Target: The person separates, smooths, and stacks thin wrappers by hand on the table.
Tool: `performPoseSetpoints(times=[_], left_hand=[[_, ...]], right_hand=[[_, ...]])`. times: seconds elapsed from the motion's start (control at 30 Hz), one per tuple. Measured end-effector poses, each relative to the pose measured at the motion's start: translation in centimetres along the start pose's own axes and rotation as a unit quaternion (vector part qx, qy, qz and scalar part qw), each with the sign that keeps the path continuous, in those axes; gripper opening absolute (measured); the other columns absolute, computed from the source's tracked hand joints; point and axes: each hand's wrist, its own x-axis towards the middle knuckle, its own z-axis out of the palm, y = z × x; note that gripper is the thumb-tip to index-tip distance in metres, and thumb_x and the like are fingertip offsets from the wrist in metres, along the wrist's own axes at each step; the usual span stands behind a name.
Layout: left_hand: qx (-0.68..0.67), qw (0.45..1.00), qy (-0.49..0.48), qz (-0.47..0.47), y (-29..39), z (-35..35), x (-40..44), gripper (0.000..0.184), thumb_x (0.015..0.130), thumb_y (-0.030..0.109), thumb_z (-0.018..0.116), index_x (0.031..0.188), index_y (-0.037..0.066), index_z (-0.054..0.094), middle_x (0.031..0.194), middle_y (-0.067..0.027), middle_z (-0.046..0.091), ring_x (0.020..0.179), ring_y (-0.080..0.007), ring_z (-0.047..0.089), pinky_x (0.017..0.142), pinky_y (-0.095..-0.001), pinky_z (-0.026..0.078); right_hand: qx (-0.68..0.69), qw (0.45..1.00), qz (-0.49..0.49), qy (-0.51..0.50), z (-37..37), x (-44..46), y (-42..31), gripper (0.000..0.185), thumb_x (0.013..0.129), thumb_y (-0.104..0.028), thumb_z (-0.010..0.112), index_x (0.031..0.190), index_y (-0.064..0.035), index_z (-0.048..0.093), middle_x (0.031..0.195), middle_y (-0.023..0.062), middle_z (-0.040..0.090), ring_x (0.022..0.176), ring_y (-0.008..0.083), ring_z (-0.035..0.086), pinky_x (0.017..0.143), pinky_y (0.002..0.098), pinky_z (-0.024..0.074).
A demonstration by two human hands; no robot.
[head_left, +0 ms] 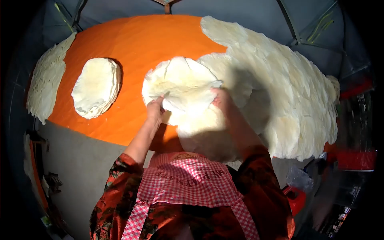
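A thin round flatbread (182,82) lies creased between my two hands near the middle of the orange tabletop (132,40). My left hand (156,109) pinches its near left edge, fingers closed. On the opposite side, my right hand (220,98) grips the right edge. More flatbreads (204,120) lie beneath and beside it, partly in shadow. Over the table's right half spread many overlapping flatbreads (288,92). To the left stands a thick stack of flatbreads (96,86).
Another layer of overlapping flatbreads (48,80) covers the table's far left end. Grey fabric walls (240,8) with metal poles rise behind the table. At lower right are a clear plastic bag (300,180) and a red container (296,200) on the floor.
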Motion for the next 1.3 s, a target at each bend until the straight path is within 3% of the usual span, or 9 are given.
performPoseSetpoints(times=[0.1, 0.2, 0.27, 0.4, 0.53, 0.8, 0.9, 1.13, 1.3], left_hand=[[-0.106, 0.989, -0.074, 0.066, 10.7, 3.8, -9.4, 0.030, 0.095, 0.026, 0.055, 0.108, 0.000, 0.059, 0.089, -0.0075, 0.068, 0.063, -0.0117, 0.057, 0.053, -0.0239, 0.047], [-0.074, 0.988, -0.129, 0.033, 11.7, 1.1, -6.3, 0.024, 0.095, 0.026, 0.053, 0.098, 0.003, 0.061, 0.077, -0.0020, 0.064, 0.058, -0.0094, 0.054, 0.047, -0.0231, 0.042], [-0.108, 0.994, -0.009, -0.023, 12.4, 1.3, -7.4, 0.025, 0.095, 0.030, 0.054, 0.088, 0.007, 0.061, 0.069, 0.0002, 0.059, 0.053, -0.0090, 0.050, 0.043, -0.0220, 0.038], [-0.125, 0.977, -0.157, 0.070, 16.8, -2.5, -9.0, 0.026, 0.095, 0.030, 0.056, 0.082, 0.007, 0.059, 0.063, -0.0013, 0.055, 0.046, -0.0096, 0.046, 0.040, -0.0215, 0.035], [-0.097, 0.986, -0.020, 0.134, 21.5, -7.5, -7.0, 0.022, 0.092, 0.023, 0.061, 0.076, 0.007, 0.060, 0.062, -0.0007, 0.056, 0.044, -0.0097, 0.045, 0.037, -0.0228, 0.033], [-0.068, 0.890, 0.013, 0.452, 41.6, -23.7, -9.0, 0.014, 0.088, 0.016, 0.064, 0.092, 0.003, 0.062, 0.089, -0.0067, 0.067, 0.083, -0.0141, 0.063, 0.078, -0.0293, 0.050], [-0.005, 0.882, 0.073, 0.466, 40.9, -28.7, -9.6, 0.018, 0.090, 0.016, 0.061, 0.102, 0.001, 0.062, 0.092, -0.0059, 0.067, 0.084, -0.0134, 0.063, 0.078, -0.0299, 0.051], [0.007, 0.949, 0.170, 0.266, 22.6, -41.3, 4.6, 0.024, 0.089, 0.009, 0.061, 0.112, 0.004, 0.061, 0.099, -0.0011, 0.065, 0.083, -0.0106, 0.060, 0.070, -0.0257, 0.049], [-0.035, 0.959, 0.151, 0.238, 26.4, -40.2, 1.3, 0.024, 0.086, 0.006, 0.059, 0.110, 0.003, 0.062, 0.098, -0.0024, 0.067, 0.086, -0.0125, 0.063, 0.075, -0.0268, 0.051]], right_hand=[[-0.003, 0.967, -0.234, -0.101, 6.1, -10.7, -9.5, 0.015, 0.082, -0.021, 0.067, 0.084, -0.0067, 0.062, 0.071, 0.0047, 0.060, 0.059, 0.0151, 0.057, 0.057, 0.0308, 0.0495], [-0.154, 0.975, -0.156, -0.024, 5.6, -8.4, -11.2, 0.020, 0.084, -0.024, 0.063, 0.072, -0.0084, 0.058, 0.061, 0.0021, 0.053, 0.051, 0.0134, 0.050, 0.049, 0.0303, 0.0442], [-0.222, 0.942, -0.249, -0.043, 8.8, -11.5, -13.9, 0.018, 0.084, -0.023, 0.061, 0.074, -0.0091, 0.058, 0.064, 0.0003, 0.055, 0.051, 0.0127, 0.049, 0.048, 0.0292, 0.0423], [-0.190, 0.940, -0.265, -0.102, 16.3, -14.5, -16.2, 0.012, 0.081, -0.022, 0.062, 0.078, -0.0097, 0.060, 0.065, -0.0004, 0.055, 0.050, 0.0104, 0.048, 0.046, 0.0273, 0.0391], [-0.285, 0.930, -0.206, -0.103, 25.2, -12.8, -15.9, 0.015, 0.083, -0.019, 0.065, 0.080, -0.0057, 0.058, 0.066, 0.0027, 0.058, 0.051, 0.0108, 0.051, 0.044, 0.0267, 0.0419], [-0.070, 0.876, -0.305, -0.367, 48.8, -10.9, -13.0, 0.020, 0.087, -0.016, 0.064, 0.098, -0.0005, 0.060, 0.090, 0.0086, 0.065, 0.081, 0.0148, 0.059, 0.068, 0.0299, 0.0472], [-0.062, 0.800, -0.381, -0.459, 51.8, -11.6, -6.7, 0.022, 0.091, -0.009, 0.054, 0.109, 0.0039, 0.056, 0.107, 0.0095, 0.061, 0.094, 0.0181, 0.061, 0.081, 0.0306, 0.0494], [-0.172, 0.952, -0.109, -0.230, 46.7, 3.8, 16.3, 0.022, 0.081, -0.009, 0.069, 0.098, 0.0003, 0.060, 0.083, 0.0053, 0.061, 0.070, 0.0156, 0.058, 0.061, 0.0293, 0.0486], [-0.152, 0.956, -0.110, -0.224, 49.3, -0.2, 12.2, 0.015, 0.080, -0.015, 0.069, 0.087, -0.0044, 0.060, 0.070, 0.0002, 0.055, 0.057, 0.0113, 0.049, 0.051, 0.0274, 0.0403]])
